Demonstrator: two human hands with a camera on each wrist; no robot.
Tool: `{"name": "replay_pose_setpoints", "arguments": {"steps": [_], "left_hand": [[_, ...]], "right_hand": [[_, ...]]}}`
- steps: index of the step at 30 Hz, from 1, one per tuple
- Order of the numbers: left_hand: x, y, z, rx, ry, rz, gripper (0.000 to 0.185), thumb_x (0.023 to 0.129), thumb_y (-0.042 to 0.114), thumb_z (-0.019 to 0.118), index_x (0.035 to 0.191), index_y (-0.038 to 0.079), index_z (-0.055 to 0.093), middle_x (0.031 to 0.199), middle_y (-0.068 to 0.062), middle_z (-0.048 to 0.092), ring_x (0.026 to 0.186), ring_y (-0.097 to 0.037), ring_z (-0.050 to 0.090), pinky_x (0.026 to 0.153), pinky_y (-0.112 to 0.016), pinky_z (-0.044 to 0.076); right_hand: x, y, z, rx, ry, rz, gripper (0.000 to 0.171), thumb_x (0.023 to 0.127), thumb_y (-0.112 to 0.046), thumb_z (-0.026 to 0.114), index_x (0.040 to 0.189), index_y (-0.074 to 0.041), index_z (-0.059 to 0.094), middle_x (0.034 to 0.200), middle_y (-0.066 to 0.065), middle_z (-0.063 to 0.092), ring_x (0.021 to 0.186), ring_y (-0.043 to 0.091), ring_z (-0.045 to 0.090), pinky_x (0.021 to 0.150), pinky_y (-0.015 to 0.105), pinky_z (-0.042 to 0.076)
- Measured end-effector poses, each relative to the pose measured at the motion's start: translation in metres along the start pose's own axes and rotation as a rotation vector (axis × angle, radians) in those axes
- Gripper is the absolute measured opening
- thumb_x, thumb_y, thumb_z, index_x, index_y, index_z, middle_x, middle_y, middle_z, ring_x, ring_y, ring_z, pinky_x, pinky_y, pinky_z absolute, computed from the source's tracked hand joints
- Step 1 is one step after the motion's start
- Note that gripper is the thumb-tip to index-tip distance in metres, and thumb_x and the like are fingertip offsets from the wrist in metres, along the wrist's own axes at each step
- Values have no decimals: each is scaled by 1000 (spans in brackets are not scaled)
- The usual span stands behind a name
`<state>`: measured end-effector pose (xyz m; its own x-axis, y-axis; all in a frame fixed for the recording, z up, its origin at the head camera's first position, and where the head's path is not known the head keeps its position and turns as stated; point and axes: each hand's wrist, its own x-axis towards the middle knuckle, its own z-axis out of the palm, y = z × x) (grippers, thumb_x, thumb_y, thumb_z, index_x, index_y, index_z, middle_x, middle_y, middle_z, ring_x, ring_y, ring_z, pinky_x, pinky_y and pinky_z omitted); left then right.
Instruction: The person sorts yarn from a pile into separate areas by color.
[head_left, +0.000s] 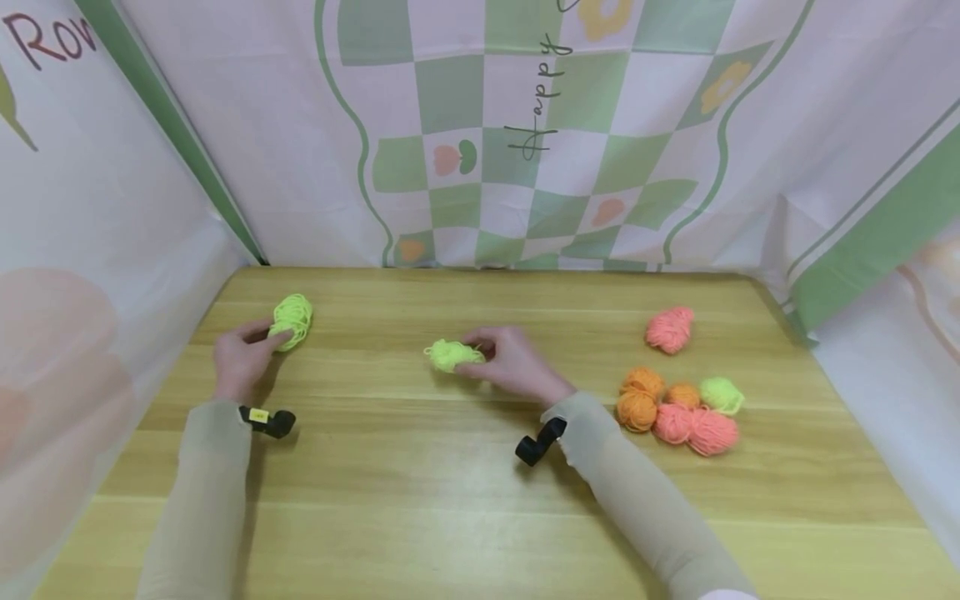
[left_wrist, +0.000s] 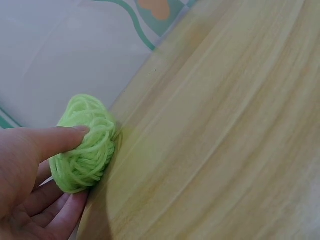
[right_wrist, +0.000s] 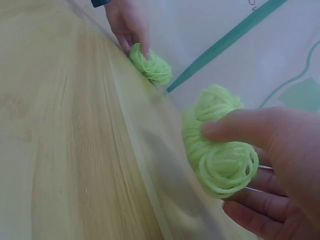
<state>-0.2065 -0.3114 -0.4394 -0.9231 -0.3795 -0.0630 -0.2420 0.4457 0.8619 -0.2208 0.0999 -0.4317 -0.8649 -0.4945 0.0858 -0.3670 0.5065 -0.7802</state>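
Note:
Near the table's far left corner my left hand holds a yellow-green yarn ball, thumb on one side and fingers on the other. In the left wrist view that yarn ball touches or nearly touches the tabletop. My right hand, around the middle of the table, grips a second yellow-green yarn ball between thumb and fingers. The right wrist view shows this second yarn ball pinched at its waist, with a shadow on the wood beside it.
On the right of the wooden table lie orange yarn balls, pink yarn balls and one yellow-green yarn ball in a cluster. A single pink yarn ball sits behind them. Printed cloth borders the back and sides.

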Motion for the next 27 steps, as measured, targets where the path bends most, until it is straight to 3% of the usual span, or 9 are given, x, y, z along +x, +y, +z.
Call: {"name": "replay_pose_setpoints", "arguments": {"steps": [10, 15, 27], "left_hand": [[1, -2, 0, 8, -1, -15, 59, 94, 31, 75, 141, 0, 57, 141, -22, 57, 129, -35, 52, 108, -44, 43], [1, -3, -1, 17, -6, -20, 62, 94, 34, 75, 142, 0, 56, 141, -22, 57, 129, -36, 53, 108, -45, 43], [1, -2, -2, 14, -18, -27, 63, 93, 36, 76, 143, 1, 56, 142, -21, 56, 130, -34, 52, 108, -44, 43]], "right_hand": [[17, -9, 9, -1, -44, -1, 44, 86, -30, 84, 122, -8, 72, 104, 0, 71, 87, 14, 66, 75, 29, 57], [29, -22, 7, 12, -52, -22, 40, 88, -26, 83, 122, -8, 72, 107, 1, 71, 88, 15, 67, 77, 30, 57], [56, -58, 8, 53, -32, -53, 38, 89, -24, 82, 122, -7, 71, 108, 4, 70, 87, 20, 68, 68, 30, 58]]}}
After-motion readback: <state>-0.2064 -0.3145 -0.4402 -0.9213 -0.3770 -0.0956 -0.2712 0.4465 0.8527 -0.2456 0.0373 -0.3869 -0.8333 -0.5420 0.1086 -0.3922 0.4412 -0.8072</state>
